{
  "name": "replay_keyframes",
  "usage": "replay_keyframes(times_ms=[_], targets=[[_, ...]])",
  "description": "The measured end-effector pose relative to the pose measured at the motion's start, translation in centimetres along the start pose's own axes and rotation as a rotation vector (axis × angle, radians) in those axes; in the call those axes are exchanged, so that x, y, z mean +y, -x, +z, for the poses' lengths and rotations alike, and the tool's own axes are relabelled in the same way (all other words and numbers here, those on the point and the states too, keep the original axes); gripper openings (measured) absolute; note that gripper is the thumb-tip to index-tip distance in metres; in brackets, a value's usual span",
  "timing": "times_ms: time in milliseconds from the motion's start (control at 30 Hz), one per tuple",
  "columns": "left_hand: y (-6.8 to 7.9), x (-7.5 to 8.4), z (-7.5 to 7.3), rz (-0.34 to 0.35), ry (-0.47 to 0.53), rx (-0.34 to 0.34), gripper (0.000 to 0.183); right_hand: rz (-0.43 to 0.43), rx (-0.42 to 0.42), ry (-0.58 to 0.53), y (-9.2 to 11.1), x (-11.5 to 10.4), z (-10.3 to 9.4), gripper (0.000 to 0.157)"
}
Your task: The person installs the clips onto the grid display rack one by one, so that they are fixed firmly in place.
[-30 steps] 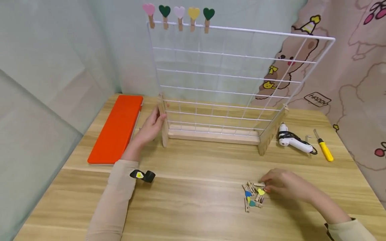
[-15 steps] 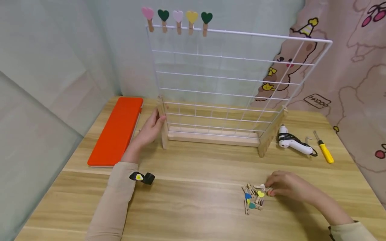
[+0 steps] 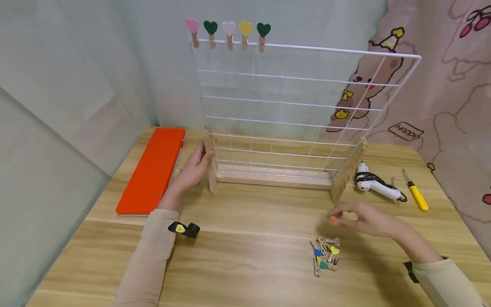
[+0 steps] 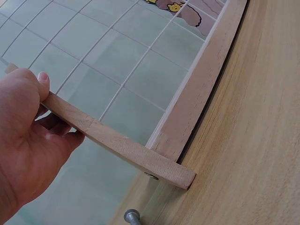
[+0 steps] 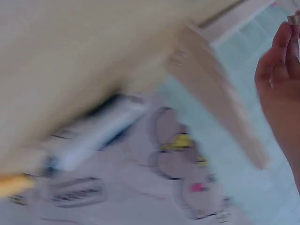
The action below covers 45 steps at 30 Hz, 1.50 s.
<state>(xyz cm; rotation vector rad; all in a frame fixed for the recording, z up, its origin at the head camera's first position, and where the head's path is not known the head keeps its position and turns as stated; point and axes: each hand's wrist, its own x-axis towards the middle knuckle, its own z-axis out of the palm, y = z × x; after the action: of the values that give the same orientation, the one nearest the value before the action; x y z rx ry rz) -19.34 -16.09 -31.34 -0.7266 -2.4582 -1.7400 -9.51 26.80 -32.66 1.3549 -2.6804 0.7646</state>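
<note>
A white wire grid rack [image 3: 303, 102] stands in a wooden base [image 3: 274, 178]. My left hand [image 3: 193, 170] grips the rack's left wooden upright [image 4: 119, 140], thumb on its edge in the left wrist view. Between the thumb and fingers of my right hand [image 3: 366, 219] is a small clothespin [image 5: 294, 19], with an orange end [image 3: 333, 220] showing in the head view. That hand is above the table, just beyond a pile of wooden clothespins [image 3: 324, 256], some with coloured hearts. Several heart clothespins, including a yellow one [image 3: 246, 30], are clipped along the grid's top left bar.
A flat red case [image 3: 153, 170] lies left of the rack. To the right are a white glue gun [image 3: 377, 185] with a black cord, a small hex key [image 3: 394, 181] and a yellow-handled screwdriver [image 3: 418, 197]. A bolt [image 4: 132, 216] shows near the left upright. Curtains hang behind.
My right hand has picked a clothespin from the pile's right side and moved it up and away, towards the rack. My left hand keeps its grip on the upright.
</note>
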Motion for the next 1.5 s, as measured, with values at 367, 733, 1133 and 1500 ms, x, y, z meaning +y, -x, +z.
replay_keyframes(times_ms=[367,733,1133,1500], targets=[[0.6,-0.2,-1.0,-0.012,-0.049,0.045,0.047,-0.203,0.437,0.134,-15.5,-5.7,-7.8,0.022],[0.7,-0.1,-0.4,-0.003,-0.019,0.022,0.047,-0.035,0.488,0.009,-23.2,-11.3,-15.7,0.025],[0.2,-0.3,0.0,-0.018,-0.032,0.01,0.046,0.245,0.651,-0.464,-25.4,-11.5,-17.8,0.025],[0.1,0.0,0.1,-0.022,-0.034,0.027,0.043,0.165,0.63,-0.521,-24.7,-10.8,-17.8,0.014]])
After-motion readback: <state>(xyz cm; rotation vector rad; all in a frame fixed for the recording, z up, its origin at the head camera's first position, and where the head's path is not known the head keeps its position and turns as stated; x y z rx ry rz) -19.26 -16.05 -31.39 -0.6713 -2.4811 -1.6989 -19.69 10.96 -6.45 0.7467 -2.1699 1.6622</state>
